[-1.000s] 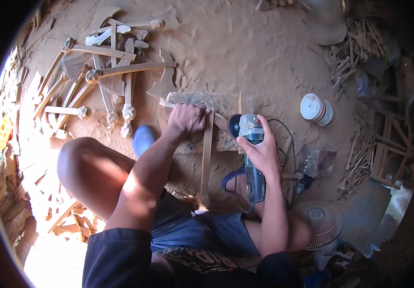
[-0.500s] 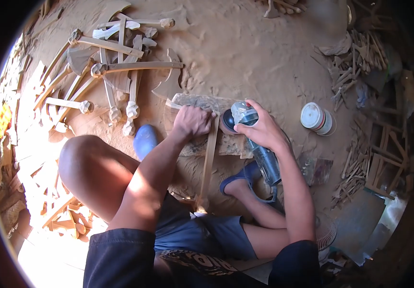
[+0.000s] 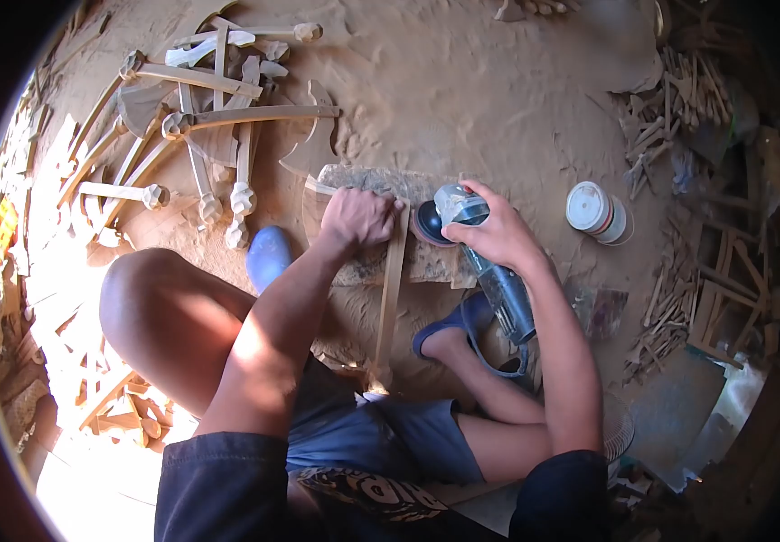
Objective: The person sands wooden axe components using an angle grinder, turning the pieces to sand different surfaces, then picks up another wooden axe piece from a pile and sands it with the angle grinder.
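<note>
My left hand (image 3: 360, 217) is closed over the top end of a wooden axe, pressing it on a rough wooden block (image 3: 444, 262). The axe's pale handle (image 3: 392, 298) runs down toward my lap, and part of its head shows left of my fist. My fingertips and their exact hold are partly hidden. My right hand (image 3: 495, 230) is wrapped round the head end of an angle grinder (image 3: 501, 294). Its round disc (image 3: 429, 223) faces the handle, close to its upper right edge; whether they touch I cannot tell.
A heap of wooden axes (image 3: 200, 117) lies on the sandy ground at upper left. To the right stand a white-lidded tub (image 3: 591, 208) and piles of wooden sticks (image 3: 666, 298). A metal sheet (image 3: 679, 406) lies at lower right. A blue shoe (image 3: 270, 257) rests beside the block.
The view has shifted slightly. The grinder's body has swung a little to the right at its lower end, its disc staying near the handle. My left hand keeps its hold.
</note>
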`<state>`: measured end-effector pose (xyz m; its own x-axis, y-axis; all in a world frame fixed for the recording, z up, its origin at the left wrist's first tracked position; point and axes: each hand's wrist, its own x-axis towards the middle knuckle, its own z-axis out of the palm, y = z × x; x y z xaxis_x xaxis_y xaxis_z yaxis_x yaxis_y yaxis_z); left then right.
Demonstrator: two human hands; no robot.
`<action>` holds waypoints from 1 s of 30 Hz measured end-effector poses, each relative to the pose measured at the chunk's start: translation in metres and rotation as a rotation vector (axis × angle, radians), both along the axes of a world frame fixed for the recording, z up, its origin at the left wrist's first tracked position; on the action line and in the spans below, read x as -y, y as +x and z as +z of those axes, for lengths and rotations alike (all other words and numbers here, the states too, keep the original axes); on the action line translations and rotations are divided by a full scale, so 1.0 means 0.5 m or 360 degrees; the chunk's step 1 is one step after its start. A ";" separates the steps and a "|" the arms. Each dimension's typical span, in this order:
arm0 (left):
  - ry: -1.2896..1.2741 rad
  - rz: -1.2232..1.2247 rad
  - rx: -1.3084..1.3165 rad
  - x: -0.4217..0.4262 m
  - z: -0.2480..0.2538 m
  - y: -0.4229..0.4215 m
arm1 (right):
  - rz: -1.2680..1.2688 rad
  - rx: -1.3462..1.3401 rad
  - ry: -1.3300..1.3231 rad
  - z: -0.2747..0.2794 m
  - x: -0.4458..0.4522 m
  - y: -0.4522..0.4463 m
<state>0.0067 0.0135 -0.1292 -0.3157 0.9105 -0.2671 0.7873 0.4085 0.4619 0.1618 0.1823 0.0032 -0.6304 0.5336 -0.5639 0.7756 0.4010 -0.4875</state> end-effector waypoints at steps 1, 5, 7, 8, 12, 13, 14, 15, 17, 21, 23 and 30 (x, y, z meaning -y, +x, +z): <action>0.0014 0.0006 -0.0003 0.001 0.000 0.001 | -0.0035 0.0001 -0.0017 -0.006 -0.002 0.007; 0.0030 -0.0003 0.0013 0.001 -0.002 -0.001 | -0.0137 -0.0041 -0.0096 -0.039 -0.022 0.039; 0.0010 -0.0008 0.0015 0.001 -0.001 -0.002 | -0.0237 -0.0009 -0.0173 -0.031 -0.023 0.053; 0.0000 -0.0011 0.0016 0.000 0.000 -0.002 | -0.0287 0.0008 -0.0210 -0.026 -0.023 0.062; 0.0032 0.0010 0.0009 0.002 -0.005 0.000 | -0.0328 0.0042 -0.0217 -0.009 -0.013 0.101; 0.0075 0.0018 -0.0001 0.004 -0.009 0.000 | -0.0360 0.0057 -0.0223 0.007 -0.003 0.107; 0.0120 0.0028 -0.0010 0.004 -0.012 0.002 | -0.0390 0.0072 -0.0228 0.020 0.006 0.116; 0.0131 0.0027 -0.0017 0.003 -0.015 0.003 | -0.0421 0.0019 -0.0256 0.023 0.015 0.130; 0.0148 0.0032 -0.0036 0.004 -0.020 0.003 | -0.0477 -0.0091 -0.0318 0.019 0.036 0.158; 0.0058 -0.0001 -0.0049 0.001 -0.005 0.004 | -0.0664 -0.0137 -0.0291 0.016 0.063 0.203; 0.0061 -0.0006 -0.0049 0.001 -0.011 0.001 | -0.0674 -0.0336 -0.0157 0.026 0.095 0.210; 0.0036 -0.0018 -0.0038 0.001 -0.001 0.000 | -0.0392 -0.0348 0.0500 -0.010 0.228 0.175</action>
